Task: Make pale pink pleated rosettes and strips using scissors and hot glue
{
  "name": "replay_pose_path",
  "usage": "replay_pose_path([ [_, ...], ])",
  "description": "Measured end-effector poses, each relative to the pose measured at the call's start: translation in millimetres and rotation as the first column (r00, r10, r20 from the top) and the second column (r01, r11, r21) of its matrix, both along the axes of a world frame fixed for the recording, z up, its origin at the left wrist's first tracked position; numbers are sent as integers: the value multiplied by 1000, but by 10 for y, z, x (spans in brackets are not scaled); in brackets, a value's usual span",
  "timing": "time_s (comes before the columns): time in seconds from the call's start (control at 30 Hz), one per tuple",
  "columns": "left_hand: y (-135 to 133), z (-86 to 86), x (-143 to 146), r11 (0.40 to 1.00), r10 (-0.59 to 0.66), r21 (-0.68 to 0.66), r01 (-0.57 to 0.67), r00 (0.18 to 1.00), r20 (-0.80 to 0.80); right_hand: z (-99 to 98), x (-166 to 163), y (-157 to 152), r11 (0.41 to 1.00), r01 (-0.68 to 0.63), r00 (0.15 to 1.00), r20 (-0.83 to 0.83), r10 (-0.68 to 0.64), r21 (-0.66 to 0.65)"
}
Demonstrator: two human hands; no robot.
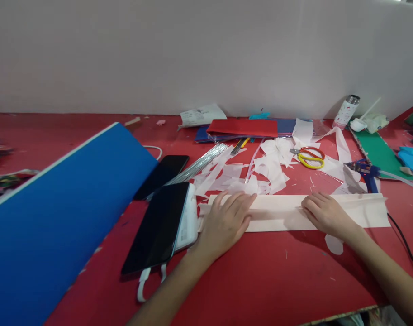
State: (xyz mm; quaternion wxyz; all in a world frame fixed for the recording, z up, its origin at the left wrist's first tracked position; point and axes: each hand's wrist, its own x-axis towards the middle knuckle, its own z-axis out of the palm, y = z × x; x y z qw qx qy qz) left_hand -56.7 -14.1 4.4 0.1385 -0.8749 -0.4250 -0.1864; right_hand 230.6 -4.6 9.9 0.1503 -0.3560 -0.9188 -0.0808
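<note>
A long cream strip of paper (274, 224) lies lengthwise before me on the red table, with a raised crease running along it. My left hand (226, 222) rests on its left part, fingers stretched out and slightly apart. Toward its right part, my right hand (323, 213) has its fingers curled together at the crease, closed on the paper; the thumb is mostly hidden. White paper scraps (272, 165) are heaped just behind the strip. Red-and-yellow-handled scissors (310, 158) lie on the scraps, and a blue glue gun (367, 172) stands behind the strip's right end.
To the left, a large blue board (73, 203) leans at a slant. A phone (159, 226) rests on a white power bank (190, 222) near my left wrist. Silvery wires (199, 163), a red folded sheet (243, 127), a bottle (347, 112) and a green board (379, 151) lie farther back.
</note>
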Motion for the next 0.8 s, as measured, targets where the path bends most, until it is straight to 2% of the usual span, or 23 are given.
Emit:
replay_pose_path([
  [0.17, -74, 91, -26, 996, -83, 25, 83, 996, -12, 183, 38, -182, 998, 14, 1000, 24, -16, 66],
  [0.33, -161, 209, -73, 957, -288, 69, 281, 945, 153, 362, 74, -458, 999, 37, 996, 82, -34, -26],
  [0.4, -179, 270, -104, 945, -328, 59, 323, 918, 223, 397, 74, -556, 998, 25, 994, 110, -19, -51],
  [0.5, -182, 335, -160, 952, -303, 65, 298, 899, 316, 406, 59, -680, 996, 5, 991, 137, 8, -89],
  [0.67, -152, 346, -225, 980, -198, 79, 182, 868, 455, 335, 21, -864, 978, -16, 986, 158, 50, -208],
  [0.8, -153, 372, -217, 991, -131, 76, 107, 855, 502, 374, -1, -936, 936, -36, 984, 151, 95, -350],
])
